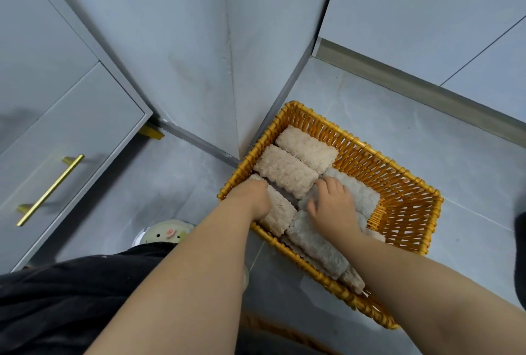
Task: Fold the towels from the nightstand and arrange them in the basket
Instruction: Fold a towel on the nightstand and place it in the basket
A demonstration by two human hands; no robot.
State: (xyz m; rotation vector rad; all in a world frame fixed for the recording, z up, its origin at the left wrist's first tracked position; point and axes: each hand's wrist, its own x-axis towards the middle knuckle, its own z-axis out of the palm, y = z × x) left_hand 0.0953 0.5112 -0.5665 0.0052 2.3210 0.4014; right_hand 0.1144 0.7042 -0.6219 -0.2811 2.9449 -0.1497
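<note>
An orange wicker basket [404,184] stands on the grey tiled floor against a wall corner. Inside lie several folded fluffy towels: two beige ones [306,147] [284,171] at the far left end, a third beige one [280,214] under my left hand, and grey ones [317,243] [361,194] beside them. My left hand [253,198] is curled over the top of the third beige towel, fingers tucked down at its far end. My right hand [333,202] presses flat with spread fingers on a grey towel. The basket's right end holds no towels.
A grey nightstand [68,132] with a gold bar handle [49,189] stands to the left. Grey wall panels meet at a corner behind the basket. A pale slipper [166,233] shows below my dark clothing. A dark object sits at the right edge [521,255].
</note>
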